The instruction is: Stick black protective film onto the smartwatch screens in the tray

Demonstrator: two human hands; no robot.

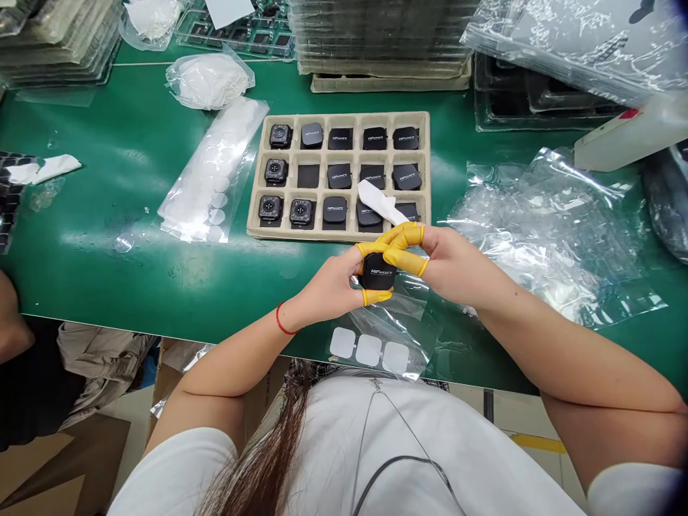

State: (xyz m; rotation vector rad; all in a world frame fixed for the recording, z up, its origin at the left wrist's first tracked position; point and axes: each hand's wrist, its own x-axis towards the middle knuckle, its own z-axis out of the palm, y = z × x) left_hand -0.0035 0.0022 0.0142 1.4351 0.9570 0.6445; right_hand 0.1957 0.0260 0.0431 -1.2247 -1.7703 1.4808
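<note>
Hands [327, 287] [454, 269] pinch blk HiFuture watch [377, 273] w/ yellow cots [411, 235], pulp tray [322, 118] behind.

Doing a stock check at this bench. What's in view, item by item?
Pulp tray: one, beige, mid-bench, fifteen compartments.
Smartwatches: four, black, sensor side up, tray's left side.
Black squares: eleven, other compartments, many printed HiFuture.
White cloth: one, on the tray's near right.
Bag of round stickers: one, white, left of the tray.
Plastic sheet: one, clear, three white squares, near the bench edge.
Crumpled plastic: clear, right of the hands.
Green mat: one, under everything.
Black smartwatch: one, held between both hands.
Finger cots: yellow, on both hands.
Left hand: red string at the wrist.
Right hand: one.
</note>
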